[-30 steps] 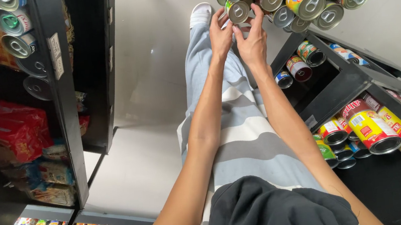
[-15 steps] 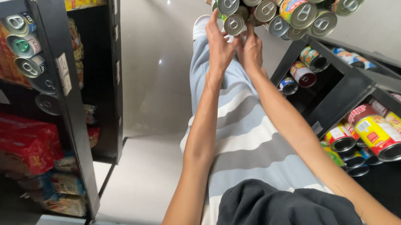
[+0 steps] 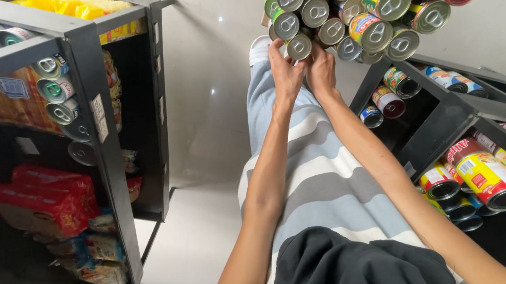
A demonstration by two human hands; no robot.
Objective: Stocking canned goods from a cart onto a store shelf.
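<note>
Both my arms stretch forward to a pile of tin cans with pull-ring lids (image 3: 370,4) on a dark shelf. My left hand (image 3: 286,69) and my right hand (image 3: 320,69) close together around one silver-topped can (image 3: 299,47) at the lower left edge of the pile, fingers wrapped on its sides. The can touches its neighbours in the stack. Below my arms show my striped grey and white trousers and a dark top.
Dark shelves (image 3: 451,121) on the right carry more cans, red and yellow labelled ones (image 3: 485,174) lower down. A black rack (image 3: 103,145) on the left holds cans, red packets (image 3: 40,202) and snack bags. A pale tiled aisle floor (image 3: 199,104) runs between.
My hands have stayed on the same can at the pile's edge. The view has tilted, so the hands and pile sit lower and larger in frame.
</note>
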